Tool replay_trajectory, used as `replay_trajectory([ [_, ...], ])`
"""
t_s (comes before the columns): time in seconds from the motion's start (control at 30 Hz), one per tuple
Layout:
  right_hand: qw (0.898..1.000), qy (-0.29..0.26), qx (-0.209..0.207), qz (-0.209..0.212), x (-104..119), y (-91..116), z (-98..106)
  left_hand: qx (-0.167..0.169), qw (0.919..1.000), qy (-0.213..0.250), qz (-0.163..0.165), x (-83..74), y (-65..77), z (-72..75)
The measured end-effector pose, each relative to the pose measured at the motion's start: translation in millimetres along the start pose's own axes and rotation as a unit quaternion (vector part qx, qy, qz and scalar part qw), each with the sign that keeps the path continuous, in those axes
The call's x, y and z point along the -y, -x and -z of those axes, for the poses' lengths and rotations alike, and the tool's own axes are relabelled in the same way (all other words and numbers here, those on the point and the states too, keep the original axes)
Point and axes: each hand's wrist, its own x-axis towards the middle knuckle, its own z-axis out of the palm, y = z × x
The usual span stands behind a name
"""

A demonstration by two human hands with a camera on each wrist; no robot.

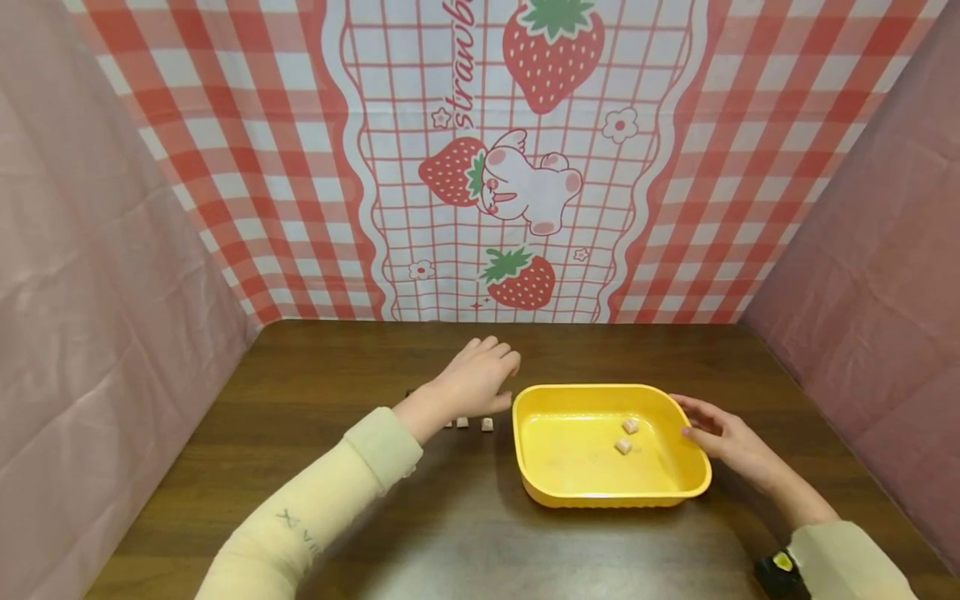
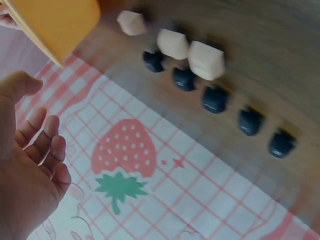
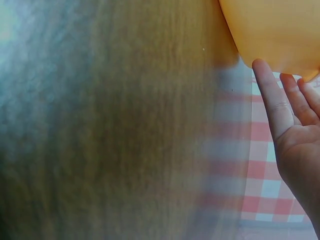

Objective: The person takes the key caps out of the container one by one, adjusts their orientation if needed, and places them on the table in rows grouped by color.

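Observation:
My left hand (image 1: 480, 375) hovers left of a yellow plastic basin (image 1: 615, 502), its fingers loosely bent and nothing in them. Three small beige keycap-like blocks (image 1: 487, 425) lie in a row on the table near that wrist. Beside them, a row of several black keycap-like pieces (image 2: 215, 99) shows in the left wrist view; the forearm hides most of these in the head view. Two more beige blocks (image 1: 623, 446) rest inside the basin, toward its right side. My right hand (image 1: 738, 446) holds the basin's right rim, thumb at the edge and fingers along the outside.
The brown wooden table (image 1: 330, 367) ends at a red-and-white strawberry-print cloth (image 1: 525, 208) at the back. Pink cloth walls (image 1: 885, 275) stand on both sides. A dark object with a yellow mark (image 1: 780, 567) sits at my right wrist.

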Motion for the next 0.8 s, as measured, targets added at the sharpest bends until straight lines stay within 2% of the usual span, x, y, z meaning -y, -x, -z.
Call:
replay_trajectory([
  [0.37, 1.0, -0.003, -0.003, 0.0, -0.2, 0.5, -0.4, 0.01, 0.9995, 0.0, -0.029, -23.6, -27.7, 1.2],
  [0.63, 1.0, 0.002, -0.007, -0.007, -0.1, 1.1, -0.2, 0.011, 0.9986, -0.011, -0.051, -46.5, -47.9, -2.5],
  [0.8, 1.0, 0.007, -0.006, -0.012, 0.1, 0.1, -0.4, 0.022, 0.9979, -0.011, -0.059, -61.9, -60.3, -6.3],
])
